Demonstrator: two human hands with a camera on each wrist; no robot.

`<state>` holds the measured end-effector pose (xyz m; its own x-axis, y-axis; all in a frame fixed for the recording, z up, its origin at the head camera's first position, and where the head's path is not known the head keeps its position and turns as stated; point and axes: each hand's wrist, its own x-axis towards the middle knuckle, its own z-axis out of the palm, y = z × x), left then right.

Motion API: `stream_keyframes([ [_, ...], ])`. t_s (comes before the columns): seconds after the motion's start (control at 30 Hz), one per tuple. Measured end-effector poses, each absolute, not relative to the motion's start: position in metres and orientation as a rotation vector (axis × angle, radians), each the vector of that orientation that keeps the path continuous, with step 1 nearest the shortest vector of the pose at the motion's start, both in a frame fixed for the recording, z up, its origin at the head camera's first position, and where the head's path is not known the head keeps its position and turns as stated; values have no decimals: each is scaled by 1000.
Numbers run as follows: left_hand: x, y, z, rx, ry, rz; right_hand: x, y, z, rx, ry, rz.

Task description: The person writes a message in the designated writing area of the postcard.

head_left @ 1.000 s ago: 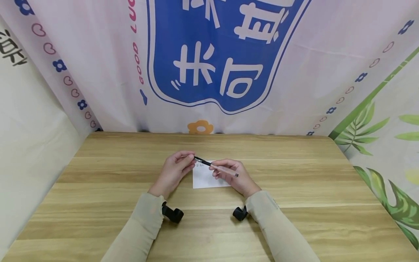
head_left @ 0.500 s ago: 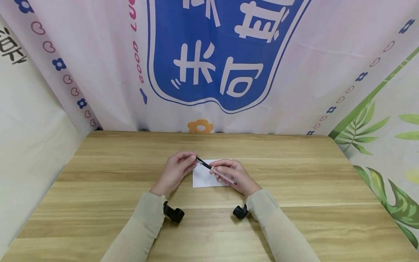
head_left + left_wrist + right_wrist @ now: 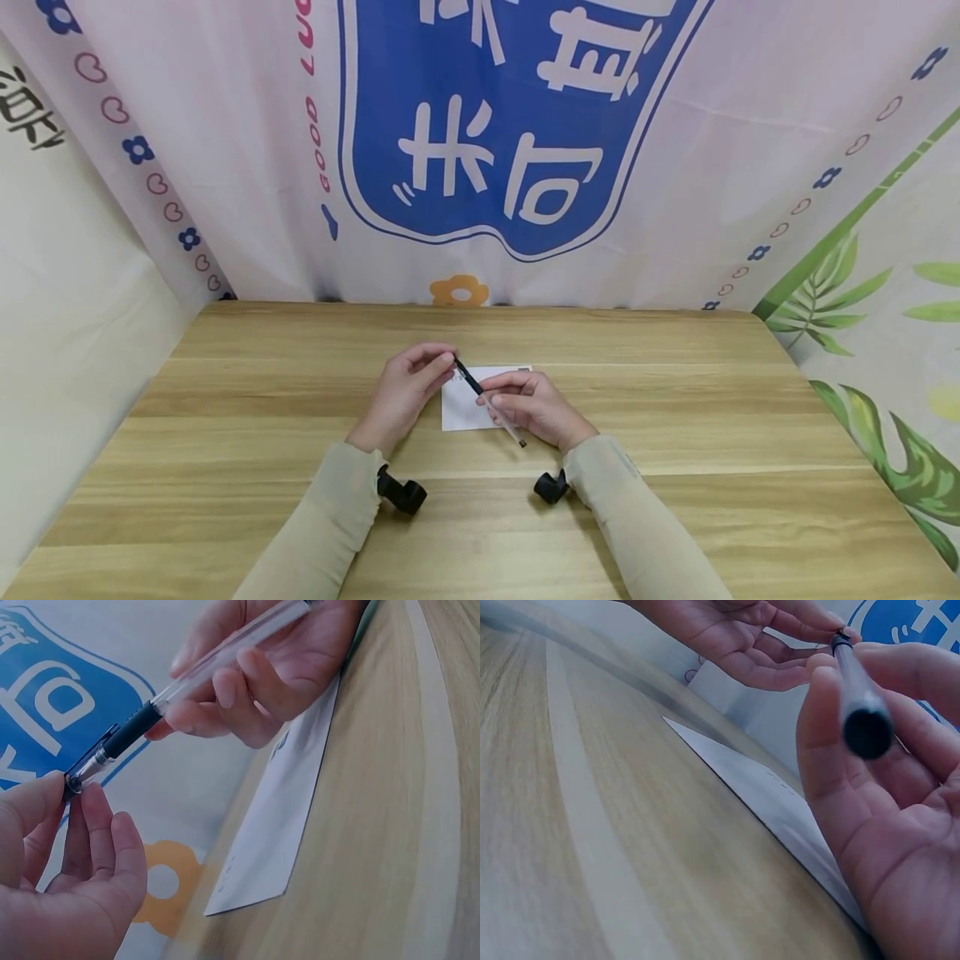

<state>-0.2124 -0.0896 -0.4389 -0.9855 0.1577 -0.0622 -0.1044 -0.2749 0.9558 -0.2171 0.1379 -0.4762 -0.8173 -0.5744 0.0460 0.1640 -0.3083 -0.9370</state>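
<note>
A gel pen (image 3: 497, 417) with a clear barrel and black grip slants between the hands, above the table. The left hand (image 3: 402, 392) pinches its front end with thumb and fingertips, where the pen cap (image 3: 88, 760) with a dark clip sits over the tip. The right hand (image 3: 534, 407) holds the barrel near the black grip between thumb and fingers. In the right wrist view the pen's dark rear end points at the camera. Beneath the hands lies a white sheet of paper (image 3: 467, 412) with small marks near its far left corner, partly hidden by the right hand.
A wood-grain table (image 3: 645, 533) runs beneath both forearms. Black camera mounts (image 3: 405, 497) stick out from the wrists. Behind the table hangs a printed curtain (image 3: 262, 242), with more patterned cloth on both sides.
The pen has turned steeper in the head view, its rear end swinging toward the body and left. The hands stay nearly in place, and more of the paper's far right corner shows.
</note>
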Motion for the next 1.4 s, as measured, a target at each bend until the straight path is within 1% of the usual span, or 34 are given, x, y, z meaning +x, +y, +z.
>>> stream_keyframes([
  [0.57, -205, -91, -431, 266, 1941, 2234, -217, 140, -476, -609, 1458, -2304],
  [0.73, -204, -93, -430, 250, 1966, 2222, -217, 140, -477, -590, 1457, -2371],
  [0.87, -207, -95, -432, 186, 1976, 2226, -217, 140, -477, -575, 1451, -2427],
  [1.03, -210, -98, -434, 113, 2020, 2191, -219, 142, -477, -502, 1490, -2478],
  [1.23, -214, -105, -435, 128, 2067, 2144, -221, 148, -478, -411, 1590, -2505],
  [1.4, -218, -111, -438, 133, 2110, 2099, -222, 149, -476, -242, 1774, -2552],
])
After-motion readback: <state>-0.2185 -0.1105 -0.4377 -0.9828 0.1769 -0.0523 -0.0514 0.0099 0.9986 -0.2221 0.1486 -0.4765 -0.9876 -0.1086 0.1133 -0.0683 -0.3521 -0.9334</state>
